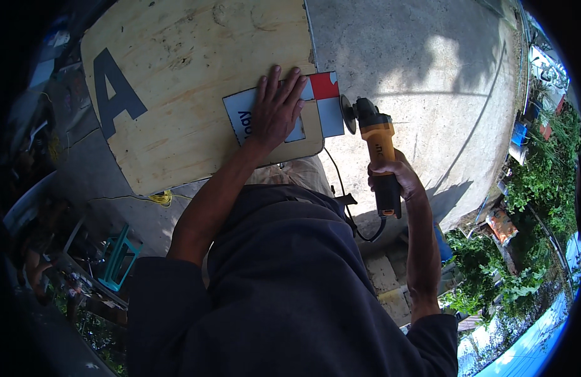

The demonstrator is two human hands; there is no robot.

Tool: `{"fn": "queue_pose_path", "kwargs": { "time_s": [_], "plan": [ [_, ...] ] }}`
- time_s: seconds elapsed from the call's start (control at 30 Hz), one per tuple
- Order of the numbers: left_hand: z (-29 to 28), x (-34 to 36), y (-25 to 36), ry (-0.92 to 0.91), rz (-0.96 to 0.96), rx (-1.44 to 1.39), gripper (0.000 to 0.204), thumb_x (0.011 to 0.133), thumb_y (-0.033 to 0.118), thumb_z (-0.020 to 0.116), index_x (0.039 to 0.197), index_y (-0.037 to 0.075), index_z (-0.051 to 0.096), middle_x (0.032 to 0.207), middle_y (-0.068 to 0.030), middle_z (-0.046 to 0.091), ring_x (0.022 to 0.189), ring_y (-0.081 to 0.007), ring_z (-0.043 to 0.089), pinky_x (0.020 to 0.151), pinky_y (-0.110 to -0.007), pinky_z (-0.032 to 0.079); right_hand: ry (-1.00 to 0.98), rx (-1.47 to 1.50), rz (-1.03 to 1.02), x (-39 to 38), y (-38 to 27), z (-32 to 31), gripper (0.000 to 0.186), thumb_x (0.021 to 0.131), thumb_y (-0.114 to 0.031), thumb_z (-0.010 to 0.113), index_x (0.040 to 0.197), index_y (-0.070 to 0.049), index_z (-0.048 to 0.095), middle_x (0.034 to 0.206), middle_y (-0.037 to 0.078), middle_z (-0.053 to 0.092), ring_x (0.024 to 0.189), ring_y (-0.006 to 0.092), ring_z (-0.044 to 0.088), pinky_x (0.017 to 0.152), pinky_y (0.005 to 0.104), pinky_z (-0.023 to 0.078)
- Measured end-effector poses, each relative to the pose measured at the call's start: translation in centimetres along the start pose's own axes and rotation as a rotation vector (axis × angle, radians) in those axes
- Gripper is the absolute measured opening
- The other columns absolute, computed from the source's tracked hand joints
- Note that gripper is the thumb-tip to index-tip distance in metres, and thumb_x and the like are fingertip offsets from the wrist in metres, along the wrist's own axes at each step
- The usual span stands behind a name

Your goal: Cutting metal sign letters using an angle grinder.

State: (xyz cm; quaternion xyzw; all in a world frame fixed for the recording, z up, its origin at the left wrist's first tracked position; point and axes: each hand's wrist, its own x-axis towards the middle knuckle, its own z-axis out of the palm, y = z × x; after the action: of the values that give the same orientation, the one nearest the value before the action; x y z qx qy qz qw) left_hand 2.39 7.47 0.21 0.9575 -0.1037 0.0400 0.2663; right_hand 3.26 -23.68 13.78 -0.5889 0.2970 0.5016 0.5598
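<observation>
My left hand (pixel 276 113) lies flat with its fingers stretched, pressing a printed panel (pixel 329 116) onto a wooden board (pixel 196 100). The panel is white and pale blue with a red square, and its right end juts past the board's edge. My right hand (pixel 394 174) is wrapped around the body of an orange and black angle grinder (pixel 378 141). The grinder's disc (pixel 348 114) stands upright right beside the panel's jutting end; whether they touch I cannot tell. A dark cord runs from the grinder's lower end back toward my body.
Concrete ground (pixel 422 75) spreads beyond the board, partly in sunlight. A large dark letter (pixel 114 94) marks the board's left side. At the left stand a green plastic stool (pixel 119 257) and a coiled yellow cord (pixel 162 198). Plants (pixel 554 188) and scattered items line the right side.
</observation>
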Motion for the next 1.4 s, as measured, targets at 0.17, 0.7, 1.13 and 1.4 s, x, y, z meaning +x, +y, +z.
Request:
{"fn": "queue_pose_path", "kwargs": {
  "time_s": [0.17, 0.7, 1.13, 1.4],
  "plan": [
    [0.2, 0.1, 0.1, 0.0, 0.014, 0.011, 0.058, 0.101, 0.026, 0.06, 0.156, 0.013, 0.046, 0.165, -0.0076, 0.038, 0.154, -0.0414, 0.029, 0.122, -0.061, 0.024, 0.044, 0.021, 0.039, -2.2, 2.3, 0.2, 0.041, 0.073, -0.014, 0.078, 0.105, -0.001, 0.057, 0.075, 0.009, 0.064, 0.058, 0.022, 0.069, 0.055, 0.0361, 0.061],
    [-2.7, -1.0, -0.9, 0.076, -0.09, -0.013, 0.078, 0.093, 0.043, 0.071, 0.154, 0.004, 0.042, 0.163, -0.0194, 0.036, 0.149, -0.0433, 0.034, 0.118, -0.06, 0.028, 0.218, 0.111, -0.072, -6.5, 10.1, -2.9, 0.049, 0.072, -0.014, 0.079, 0.112, -0.001, 0.055, 0.079, 0.009, 0.062, 0.06, 0.022, 0.069, 0.055, 0.0359, 0.06],
    [-5.1, -1.1, -1.9, -0.07, -0.334, 0.156, 0.092, 0.061, 0.049, 0.094, 0.135, 0.01, 0.055, 0.123, -0.0135, 0.059, 0.117, -0.0355, 0.053, 0.094, -0.054, 0.042, 0.206, 0.315, -0.182, -6.1, 13.8, -4.9, 0.043, 0.074, -0.014, 0.077, 0.108, -0.001, 0.054, 0.078, 0.011, 0.064, 0.062, 0.0239, 0.068, 0.058, 0.0395, 0.062],
    [-6.8, -2.2, -3.0, -0.171, -0.462, 0.045, 0.058, 0.07, 0.042, 0.091, 0.11, 0.005, 0.071, 0.115, -0.0171, 0.066, 0.108, -0.0369, 0.061, 0.094, -0.048, 0.049, 0.191, 0.292, -0.255, -5.4, 14.6, -6.3, 0.042, 0.074, -0.012, 0.077, 0.107, -0.001, 0.054, 0.077, 0.01, 0.063, 0.061, 0.0233, 0.068, 0.058, 0.0388, 0.061]
  ]
}}
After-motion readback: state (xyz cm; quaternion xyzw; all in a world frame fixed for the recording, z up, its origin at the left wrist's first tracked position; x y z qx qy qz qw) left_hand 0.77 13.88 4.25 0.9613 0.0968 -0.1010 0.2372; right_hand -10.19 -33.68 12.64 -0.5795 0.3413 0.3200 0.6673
